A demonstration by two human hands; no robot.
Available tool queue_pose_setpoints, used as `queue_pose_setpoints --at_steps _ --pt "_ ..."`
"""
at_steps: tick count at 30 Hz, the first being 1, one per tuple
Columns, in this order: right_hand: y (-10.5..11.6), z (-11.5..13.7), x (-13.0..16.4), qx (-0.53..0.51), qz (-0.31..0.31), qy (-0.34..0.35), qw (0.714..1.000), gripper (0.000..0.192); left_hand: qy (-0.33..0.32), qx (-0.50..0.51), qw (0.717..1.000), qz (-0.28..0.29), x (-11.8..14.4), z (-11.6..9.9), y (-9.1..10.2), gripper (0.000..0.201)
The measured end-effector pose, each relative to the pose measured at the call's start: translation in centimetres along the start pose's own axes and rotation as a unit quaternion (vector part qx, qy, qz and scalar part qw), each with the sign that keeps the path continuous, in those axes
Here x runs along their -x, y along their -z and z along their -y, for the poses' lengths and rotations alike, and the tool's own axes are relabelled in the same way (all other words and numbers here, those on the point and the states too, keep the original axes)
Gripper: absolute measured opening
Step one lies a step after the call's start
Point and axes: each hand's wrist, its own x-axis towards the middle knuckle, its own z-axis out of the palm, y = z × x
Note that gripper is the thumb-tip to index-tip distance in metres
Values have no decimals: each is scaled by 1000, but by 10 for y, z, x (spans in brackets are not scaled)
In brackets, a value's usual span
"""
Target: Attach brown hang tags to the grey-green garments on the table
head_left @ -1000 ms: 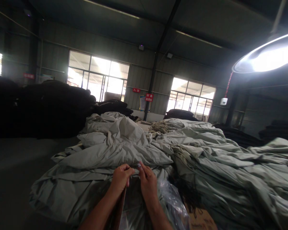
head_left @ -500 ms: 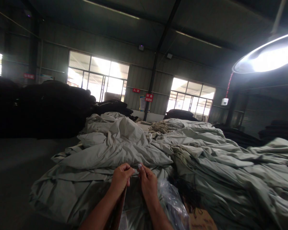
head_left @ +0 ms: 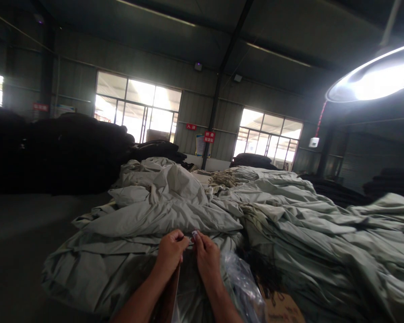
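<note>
Grey-green cloth pile [head_left: 175, 211]: 2 hands, left hand [head_left: 170, 251] & right hand [head_left: 207, 258], both pinched on 1 small tag [head_left: 194, 234].

Grey-green cloth pinched between two hands, with a small pale piece at the fingertips

The grey-green cloth [head_left: 161, 215] lies rumpled in a broad heap, spreading away from the hands and off to their right in folded, creased layers. Its near edge is gathered up where the left hand [head_left: 170, 250] and right hand [head_left: 207, 258] meet, both closed on it with fingers curled, knuckles almost touching. A small pale piece [head_left: 194, 233], tiny and too blurred to make out, sits at the tips of the right hand's fingers, just above the pinched edge.
</note>
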Motion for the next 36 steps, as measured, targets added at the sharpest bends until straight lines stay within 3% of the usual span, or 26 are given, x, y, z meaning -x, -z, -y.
queue_pose_setpoints --at_steps 5,12,16,24,36 --pt "-1 -1 0 -120 31 -97 988 43 -15 -24 1000 -12 -1 1 0 20" --pt "4 2 -2 -267 83 -148 949 21 -23 -20 999 18 -1 4 -1 20" --pt "4 5 -2 -267 86 -147 949 17 -19 -23 999 26 -3 7 -1 18" --pt "5 7 -4 -169 64 -69 981 9 -75 -61 995 28 -5 12 1 9" --pt "6 6 -4 -171 68 -68 981 14 -78 -2 997 23 -2 8 3 15"
